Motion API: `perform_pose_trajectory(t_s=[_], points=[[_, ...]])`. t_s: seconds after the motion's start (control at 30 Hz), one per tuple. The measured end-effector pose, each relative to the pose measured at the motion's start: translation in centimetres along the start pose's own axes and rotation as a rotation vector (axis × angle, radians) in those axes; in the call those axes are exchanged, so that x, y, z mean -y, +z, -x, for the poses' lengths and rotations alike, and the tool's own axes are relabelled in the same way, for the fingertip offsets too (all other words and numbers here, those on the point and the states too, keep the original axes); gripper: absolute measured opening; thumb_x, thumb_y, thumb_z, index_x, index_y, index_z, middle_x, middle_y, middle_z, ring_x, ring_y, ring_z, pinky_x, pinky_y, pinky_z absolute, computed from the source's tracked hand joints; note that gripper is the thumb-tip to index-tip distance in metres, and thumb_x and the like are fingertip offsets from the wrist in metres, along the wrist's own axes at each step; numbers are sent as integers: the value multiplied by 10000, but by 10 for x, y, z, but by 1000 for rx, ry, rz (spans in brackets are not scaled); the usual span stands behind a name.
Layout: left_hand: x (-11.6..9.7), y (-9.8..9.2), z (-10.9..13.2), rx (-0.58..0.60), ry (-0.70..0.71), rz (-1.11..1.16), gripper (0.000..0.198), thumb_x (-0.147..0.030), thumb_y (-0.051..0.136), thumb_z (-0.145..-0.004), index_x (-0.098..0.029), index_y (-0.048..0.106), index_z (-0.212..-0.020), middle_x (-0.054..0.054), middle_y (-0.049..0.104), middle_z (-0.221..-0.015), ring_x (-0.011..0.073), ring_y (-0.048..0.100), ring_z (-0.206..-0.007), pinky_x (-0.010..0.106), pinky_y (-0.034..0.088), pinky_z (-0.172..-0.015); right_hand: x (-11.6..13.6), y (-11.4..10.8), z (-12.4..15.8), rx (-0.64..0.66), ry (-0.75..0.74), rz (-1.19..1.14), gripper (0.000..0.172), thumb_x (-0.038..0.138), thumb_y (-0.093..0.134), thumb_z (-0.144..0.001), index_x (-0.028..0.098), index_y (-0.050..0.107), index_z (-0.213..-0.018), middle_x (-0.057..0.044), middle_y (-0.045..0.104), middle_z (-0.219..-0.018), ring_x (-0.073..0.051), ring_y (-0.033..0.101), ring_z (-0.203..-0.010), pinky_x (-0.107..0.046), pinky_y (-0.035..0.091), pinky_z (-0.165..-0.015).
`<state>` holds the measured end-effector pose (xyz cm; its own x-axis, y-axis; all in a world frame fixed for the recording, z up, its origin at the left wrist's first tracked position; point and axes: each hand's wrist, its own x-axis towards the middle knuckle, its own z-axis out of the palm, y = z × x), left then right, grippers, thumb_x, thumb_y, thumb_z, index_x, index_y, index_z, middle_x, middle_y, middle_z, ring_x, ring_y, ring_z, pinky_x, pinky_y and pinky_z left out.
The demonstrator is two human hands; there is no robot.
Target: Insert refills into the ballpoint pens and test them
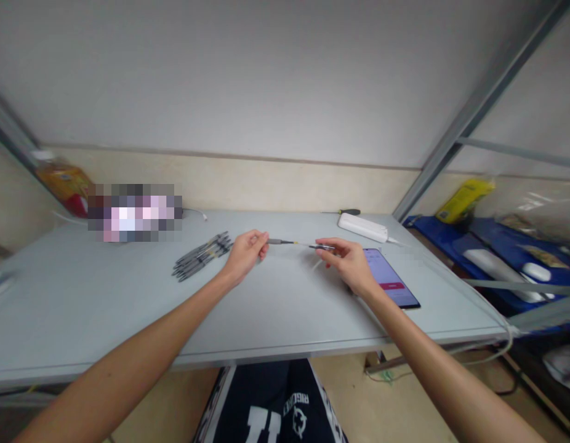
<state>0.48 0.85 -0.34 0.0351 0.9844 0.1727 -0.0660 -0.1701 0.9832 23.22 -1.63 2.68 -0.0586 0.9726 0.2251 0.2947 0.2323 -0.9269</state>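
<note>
Above the middle of the desk, my left hand [249,251] is closed on a grey pen barrel [274,241]. A thin, pale refill [301,244] with a bit of yellow sticks out of the barrel towards the right. My right hand [345,261] pinches a short dark pen part [325,247] at the far end of the refill. Blur hides whether that part touches the refill. Several grey pens [202,255] lie side by side just left of my left hand. A lit phone [396,286] rests beside and partly under my right wrist.
A white power bank [363,227] with a cable and a dark-handled screwdriver [348,211] lie at the back right. On the far left stands a bottle of amber liquid [63,178], next to a pixelated patch. A metal frame post [423,166] rises at the right.
</note>
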Motion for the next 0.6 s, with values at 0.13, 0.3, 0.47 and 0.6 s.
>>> perform_pose_trajectory(t_s=[0.13,0.3,0.47,0.6], points=[[1,1,1,51,-14,17,320,-451,612,-742,-157,505,-678,-49,507,-506,51,445,-427,181,328,-434,0,7,0,38,-10,-20,357,374,707,-635,143,714,-907,-89,696,-856,-136,555,-581,-273,466,-519],[0,2,1,57,-29,35,314,-445,616,-738,-160,498,-675,-47,501,-501,56,439,-425,190,319,-430,-1,4,-1,76,-16,20,362,368,699,-649,147,719,-935,-77,696,-775,-129,543,-553,-276,465,-541],[0,3,3,98,-23,11,310,-445,604,-749,-160,503,-679,-40,505,-502,61,430,-429,197,308,-434,2,4,2,82,-47,94,340,367,687,-657,166,722,-929,-73,699,-791,-142,561,-582,-266,438,-533],[0,2,4,129,2,-21,282,-414,631,-734,-149,537,-715,-10,572,-562,75,478,-484,208,360,-493,5,7,5,91,-17,140,310,407,648,-689,155,722,-854,-63,691,-737,-131,534,-542,-255,413,-517]])
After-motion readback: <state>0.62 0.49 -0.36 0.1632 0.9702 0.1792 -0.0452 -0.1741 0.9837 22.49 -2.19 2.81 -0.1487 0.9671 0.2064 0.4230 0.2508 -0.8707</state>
